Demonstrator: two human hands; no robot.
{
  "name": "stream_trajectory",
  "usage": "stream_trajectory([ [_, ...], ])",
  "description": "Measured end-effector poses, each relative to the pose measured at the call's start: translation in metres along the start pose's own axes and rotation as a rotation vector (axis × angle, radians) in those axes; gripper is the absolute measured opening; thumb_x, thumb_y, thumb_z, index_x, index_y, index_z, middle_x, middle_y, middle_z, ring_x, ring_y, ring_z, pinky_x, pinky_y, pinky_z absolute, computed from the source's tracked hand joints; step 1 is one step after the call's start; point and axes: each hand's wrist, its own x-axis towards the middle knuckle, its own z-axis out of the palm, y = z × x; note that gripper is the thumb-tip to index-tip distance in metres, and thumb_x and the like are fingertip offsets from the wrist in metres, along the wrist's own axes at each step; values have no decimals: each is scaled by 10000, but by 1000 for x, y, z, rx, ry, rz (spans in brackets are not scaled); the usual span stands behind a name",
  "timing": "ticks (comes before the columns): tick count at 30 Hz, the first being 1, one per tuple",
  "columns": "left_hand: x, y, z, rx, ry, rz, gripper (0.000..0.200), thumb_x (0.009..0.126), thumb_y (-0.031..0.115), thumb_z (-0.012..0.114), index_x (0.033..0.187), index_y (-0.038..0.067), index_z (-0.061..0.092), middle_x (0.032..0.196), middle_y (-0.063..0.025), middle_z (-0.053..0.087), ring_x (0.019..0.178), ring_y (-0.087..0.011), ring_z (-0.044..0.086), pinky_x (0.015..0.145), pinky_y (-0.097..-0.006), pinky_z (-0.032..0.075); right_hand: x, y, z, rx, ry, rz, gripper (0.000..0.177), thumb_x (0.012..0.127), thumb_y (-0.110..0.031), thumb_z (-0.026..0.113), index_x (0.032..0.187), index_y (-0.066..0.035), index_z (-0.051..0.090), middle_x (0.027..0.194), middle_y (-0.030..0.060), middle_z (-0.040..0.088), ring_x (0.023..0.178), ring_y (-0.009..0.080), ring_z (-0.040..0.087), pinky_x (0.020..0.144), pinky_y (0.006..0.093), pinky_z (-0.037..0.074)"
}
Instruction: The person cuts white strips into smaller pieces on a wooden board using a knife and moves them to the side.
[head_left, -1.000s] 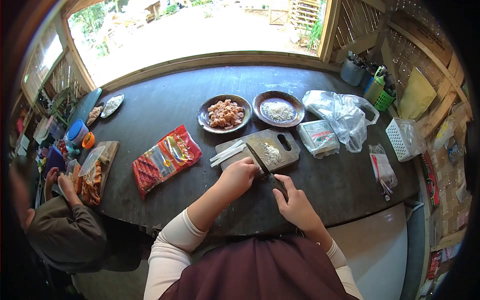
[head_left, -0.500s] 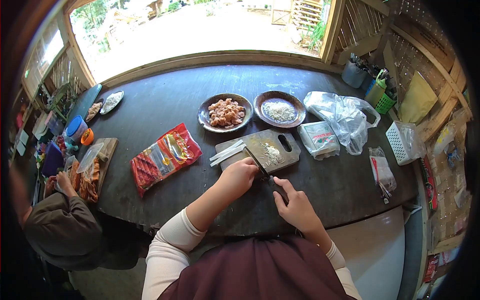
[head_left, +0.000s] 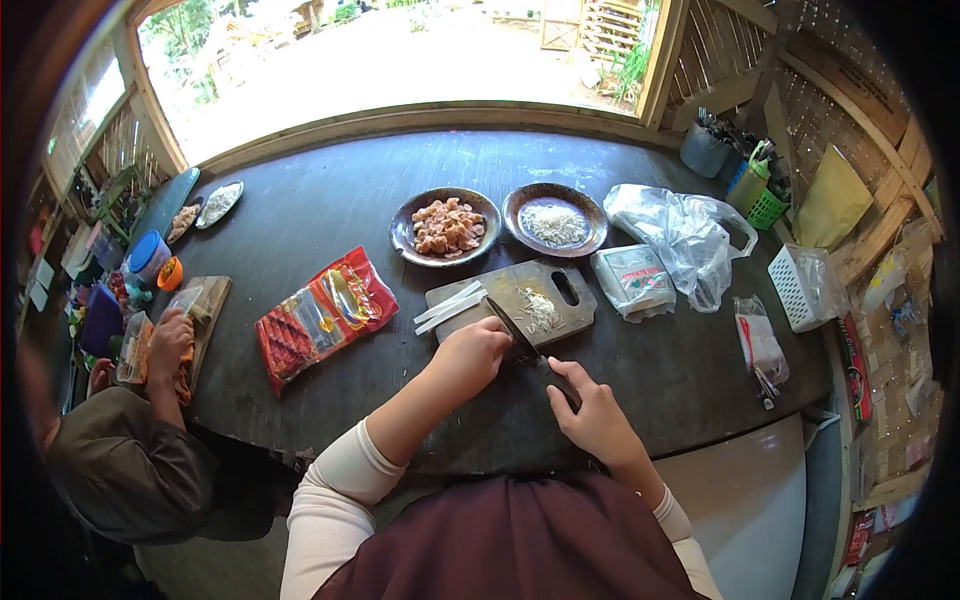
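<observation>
My right hand (head_left: 585,405) grips the black handle of a knife (head_left: 515,328), its blade pointing up and left over the cutting board (head_left: 582,322). Beside the blade, my left hand (head_left: 478,352) has its fingers bent at the board's lower edge; what they press on is hidden. Long white strips (head_left: 450,306) lie on the board's left part, and a small heap of fine white shreds (head_left: 541,311) is right of the blade. Behind the board stand a bowl of brown-pink pieces (head_left: 447,228) and a plate of white shreds (head_left: 556,225).
A red packet (head_left: 328,318) lies left of the board. To the right are a white package (head_left: 636,281), plastic bags (head_left: 690,235), a white basket (head_left: 795,288) and a wrapped bundle (head_left: 762,348). At the far left, a co-worker (head_left: 125,465) reaches over a wooden board (head_left: 209,308).
The knife blade has tilted and shows more of its side. The co-worker's hand has moved up and right over the food on the wooden board.
</observation>
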Motion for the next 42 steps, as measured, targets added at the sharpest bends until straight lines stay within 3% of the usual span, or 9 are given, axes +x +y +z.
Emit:
stream_trajectory([
  [2,-2,2,0,13,10,15,172,803,10,606,940,26,709,953,-123,648,841,-332,652,753,-396,532,-1,0,-1,-1,-8,32,370,908,-87,608,1267,-19,545,908,231,693,847,293,714,755,332,523],
  [4,-3,0,2,6,10,27,177,807,12,603,946,33,710,947,-122,645,837,-331,651,750,-399,531,3,-1,-1,74,5,61,366,903,-141,616,1256,-56,562,863,266,669,826,381,693,680,397,534],
  [7,-1,1,1,21,5,27,183,809,15,599,952,41,712,937,-121,639,831,-332,649,747,-403,530,5,-10,-4,94,-6,140,367,907,-148,619,1258,-56,563,857,255,674,840,360,703,689,368,533],
  [17,-2,0,3,49,-17,8,176,798,13,588,927,33,705,942,-119,636,844,-336,648,757,-410,531,1,-7,2,98,19,79,383,907,-152,619,1273,-56,555,848,262,669,821,365,702,673,369,531],
  [25,-2,3,1,31,4,27,187,790,-1,588,939,30,697,971,-120,638,858,-336,650,767,-407,536,3,-4,6,12,47,-8,360,900,-135,622,1248,-68,565,790,255,649,736,401,673,598,404,515],
  [37,-1,6,0,83,-23,29,191,779,2,595,945,21,687,973,-130,630,846,-343,648,752,-413,538,9,-6,11,-94,15,-8,401,902,-184,608,1288,-94,545,819,268,655,716,433,648,651,506,518],
  [41,-2,4,0,128,-69,-5,190,798,18,591,958,27,694,966,-129,631,847,-341,650,751,-414,539,-5,-9,3,-100,1,16,405,901,-182,609,1290,-95,542,810,264,657,717,437,647,661,507,524],
  [42,-2,3,1,122,-66,-1,190,798,18,591,958,27,694,966,-129,631,847,-341,650,751,-414,539,-6,-10,2,-99,-15,32,394,903,-143,610,1283,-64,543,856,277,654,778,427,651,666,460,522],
])
